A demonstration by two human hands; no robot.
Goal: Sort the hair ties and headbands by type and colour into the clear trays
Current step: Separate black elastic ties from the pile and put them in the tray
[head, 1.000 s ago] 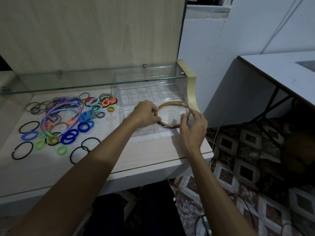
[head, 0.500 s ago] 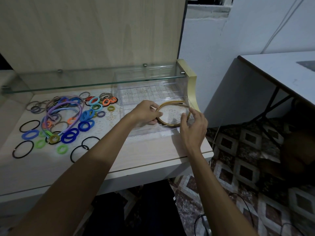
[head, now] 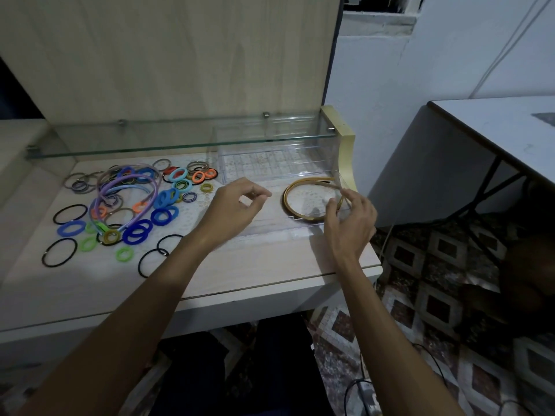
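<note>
A gold headband (head: pixel 287 205) with a dark one nested against it lies in the right part of the near clear tray (head: pixel 270 233). My right hand (head: pixel 351 225) pinches the headband's right end between thumb and fingertips. My left hand (head: pixel 237 205) hovers over the tray's left part, fingers loosely curled and holding nothing. A second clear tray (head: pixel 228 163) stands behind, under the glass shelf. A pile of coloured hair ties (head: pixel 163 216) with purple and blue headbands (head: pixel 151 190) lies on the table's left side.
A glass shelf (head: pixel 180 147) runs low over the back of the wooden table (head: pixel 255 274). Black hair ties (head: pixel 58 252) lie loose near the front left. A white table (head: pixel 495 127) stands to the right, and cables lie on the patterned floor.
My left hand has let go of the headband's left side and drawn back to the left. My right hand stays at the headband's right end.
</note>
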